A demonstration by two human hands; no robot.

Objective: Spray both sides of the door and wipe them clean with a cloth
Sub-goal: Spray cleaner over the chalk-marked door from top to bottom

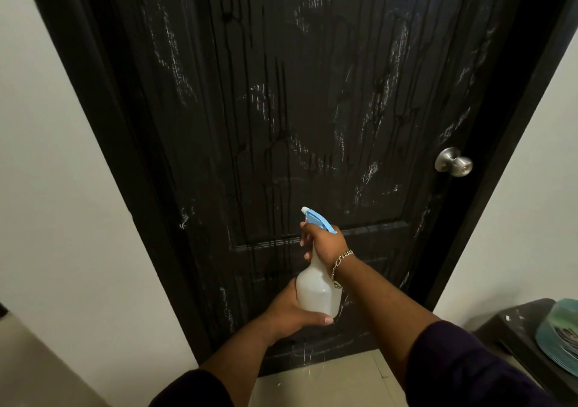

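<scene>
**Kid:** From the head camera, what do you see?

**Helper:** A black door (312,109), shut, with wet drips running down it. The right hand (325,244) is wrapped around the neck of the spray bottle (317,291), fingers curled at the blue trigger (319,220). The left hand (291,312) cups the bottle's bottom, thumb curled across it.

**Kid:** What could go wrong?

**Helper:** I think the drips could run down onto the floor (328,381) and make it slippery. Spray could also wet the silver knob (453,162). I see no cloth here, so the wet may dry into streaks.
</scene>
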